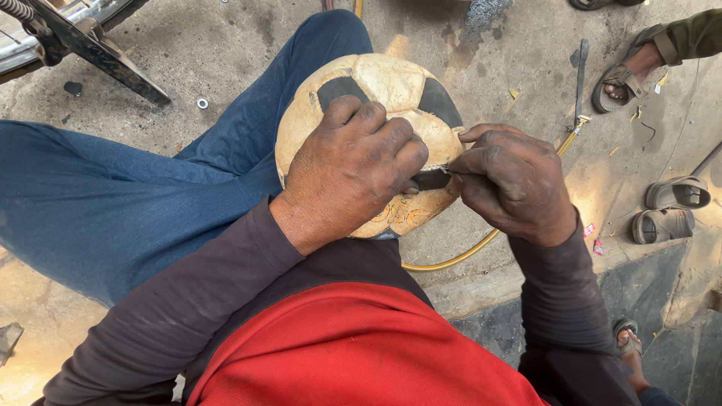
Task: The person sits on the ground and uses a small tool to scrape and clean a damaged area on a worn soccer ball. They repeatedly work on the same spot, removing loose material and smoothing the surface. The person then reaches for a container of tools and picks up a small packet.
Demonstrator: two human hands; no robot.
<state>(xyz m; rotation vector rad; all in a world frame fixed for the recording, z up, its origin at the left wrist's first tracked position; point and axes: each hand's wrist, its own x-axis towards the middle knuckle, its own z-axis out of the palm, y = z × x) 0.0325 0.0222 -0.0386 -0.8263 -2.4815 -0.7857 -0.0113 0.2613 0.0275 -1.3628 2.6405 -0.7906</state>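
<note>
Two hands, one ball: left hand [350, 177] clamps a worn football [376, 98] on the lap — right hand [515, 184] pinches a black patch [432, 179] at its seam.

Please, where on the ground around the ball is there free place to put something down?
Bare concrete lies between the blue trouser leg, the small washer and the metal stand. Another patch lies beyond the football, left of the strap tool. The right side is crowded: yellow hose, sandals, another person's foot.
</note>
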